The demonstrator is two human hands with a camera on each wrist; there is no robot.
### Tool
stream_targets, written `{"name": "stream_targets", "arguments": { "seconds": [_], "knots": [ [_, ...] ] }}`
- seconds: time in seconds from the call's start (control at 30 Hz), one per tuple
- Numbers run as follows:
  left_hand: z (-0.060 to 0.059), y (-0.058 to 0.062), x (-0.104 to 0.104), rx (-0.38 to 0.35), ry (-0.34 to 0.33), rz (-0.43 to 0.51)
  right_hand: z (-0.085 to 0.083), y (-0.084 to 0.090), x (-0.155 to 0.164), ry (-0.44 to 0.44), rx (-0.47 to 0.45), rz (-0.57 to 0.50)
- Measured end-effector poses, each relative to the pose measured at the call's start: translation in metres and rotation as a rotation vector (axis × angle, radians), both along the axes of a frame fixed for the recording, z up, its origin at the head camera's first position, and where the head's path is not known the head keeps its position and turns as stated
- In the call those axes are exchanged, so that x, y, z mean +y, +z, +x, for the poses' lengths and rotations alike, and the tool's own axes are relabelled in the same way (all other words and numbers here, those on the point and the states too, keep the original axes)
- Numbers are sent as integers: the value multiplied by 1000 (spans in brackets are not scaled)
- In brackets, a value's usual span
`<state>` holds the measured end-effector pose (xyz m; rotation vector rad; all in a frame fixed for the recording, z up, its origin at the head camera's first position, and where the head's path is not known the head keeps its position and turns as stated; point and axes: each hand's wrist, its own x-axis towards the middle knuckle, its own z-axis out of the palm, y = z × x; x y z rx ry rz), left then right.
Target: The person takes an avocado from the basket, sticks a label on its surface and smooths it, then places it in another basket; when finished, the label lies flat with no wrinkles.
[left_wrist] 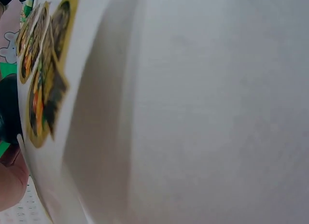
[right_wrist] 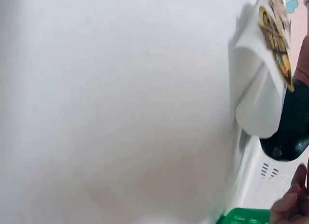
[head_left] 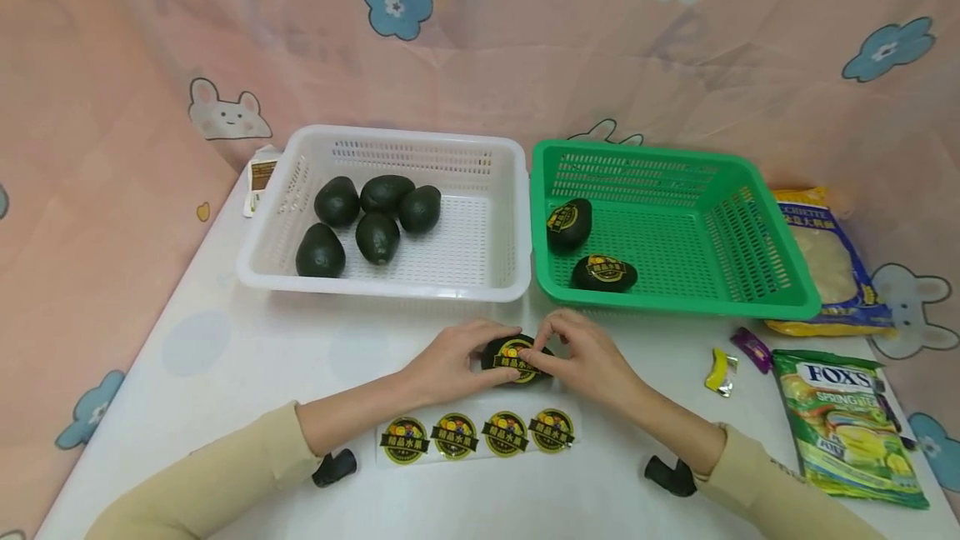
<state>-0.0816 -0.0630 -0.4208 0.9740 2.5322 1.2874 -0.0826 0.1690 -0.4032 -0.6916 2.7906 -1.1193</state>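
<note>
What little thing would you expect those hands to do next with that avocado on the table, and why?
Probably smooth the sticker flat, then lift the avocado toward the green basket. Both the left hand and the right hand hold this avocado, fingers on its label. The two avocados in the green basket already bear stickers; the five in the white basket bear none.

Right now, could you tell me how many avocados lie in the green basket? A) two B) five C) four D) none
A: the green basket holds two avocados, each with a round sticker on it, while the five in the white basket are bare.
</note>
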Motion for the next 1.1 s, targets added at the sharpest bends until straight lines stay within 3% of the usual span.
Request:
{"name": "stream_targets", "arguments": {
  "seconds": [0.13, 0.23, 0.37, 0.47, 0.63, 0.73, 0.87, 0.93, 1.0, 1.1],
  "knots": [
    [0, -1, 0, 45, -7, 19, -3, -4, 3, 80, 179, -25],
    [3, -1, -1, 102, -13, 27, -4, -8, 6, 201, 243, -87],
    [6, -3, -3, 169, -32, 37, -4, -11, 10, 290, 205, -111],
    [5, -4, -5, 173, -45, 50, -5, -12, 12, 280, 115, -107],
    [0, -2, -3, 218, -49, -37, -6, -10, 13, 170, -35, -106],
    [-3, 4, 2, 245, -73, -111, -4, -5, 16, 49, -221, -179],
    [-7, 11, 10, 256, -134, -205, -2, 8, 24, -216, -612, -488],
    [-9, 14, 12, 252, -159, -230, -2, 14, 29, -340, -746, -673],
    [-10, 16, 14, 252, -181, -224, -3, 18, 34, -433, -820, -824],
    [-12, 24, 17, 225, -241, -124, -5, 21, 38, -485, -847, -942]
  ]
}}
